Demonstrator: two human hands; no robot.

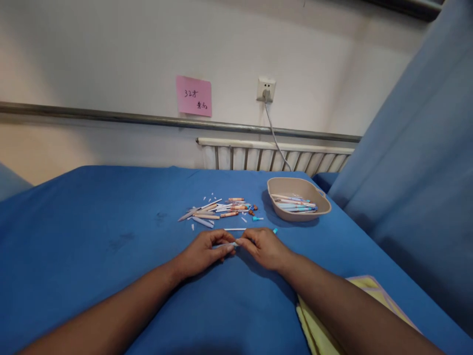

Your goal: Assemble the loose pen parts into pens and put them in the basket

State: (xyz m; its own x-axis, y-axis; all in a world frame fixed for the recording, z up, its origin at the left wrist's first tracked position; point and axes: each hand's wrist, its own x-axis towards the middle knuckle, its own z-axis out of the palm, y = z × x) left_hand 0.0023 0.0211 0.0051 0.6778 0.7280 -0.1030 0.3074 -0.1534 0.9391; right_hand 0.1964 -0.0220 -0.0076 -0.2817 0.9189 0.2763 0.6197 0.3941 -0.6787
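Observation:
My left hand (pixel 207 250) is closed with thumb and fingers around a slim pale pen part (pixel 223 245), mostly covered by the fingers. Fingertip to fingertip with it, my right hand (pixel 266 248) pinches the other end of the same piece. Just beyond the hands lies a thin white refill (pixel 235 229) on the blue sheet. Farther off, loose pen parts (pixel 209 215) form a pile of beige and lilac barrels, white refills and orange-brown pieces. A small turquoise piece (pixel 255 218) rests at the pile's right side.
A beige plastic basin (pixel 273 185) holding several pens (pixel 295 206) stands at the right. A folded yellow cloth (pixel 321 325) lies under my right forearm. Behind the blue-covered surface (pixel 92 222) are a radiator (pixel 254 157) and a plugged-in cable (pixel 274 132). A blue curtain (pixel 414 148) hangs at right.

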